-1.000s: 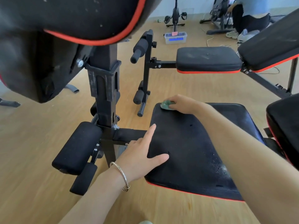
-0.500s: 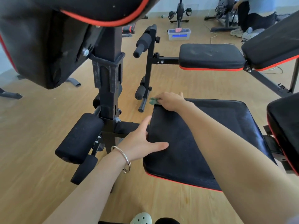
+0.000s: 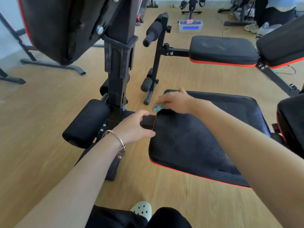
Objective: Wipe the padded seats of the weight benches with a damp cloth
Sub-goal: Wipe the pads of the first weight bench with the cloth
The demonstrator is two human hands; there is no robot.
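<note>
The near bench's padded seat is black with a red lower trim and fills the middle right. My right hand is closed on a small green cloth and presses it at the seat's left edge, near the far corner; the hand is motion-blurred. My left hand, with a silver bracelet on the wrist, rests at the seat's left edge, thumb on the pad and fingers curled over the frame bar. A second black seat with red trim stands farther back.
A black upright post with foam rollers stands left of the seat. A large tilted pad hangs at top left. A clear plastic box and another person are at the back. My shoe is below.
My right hand has slid the cloth from the seat's far left corner toward me along the left edge. My left hand has shifted off the pad top onto its edge.
</note>
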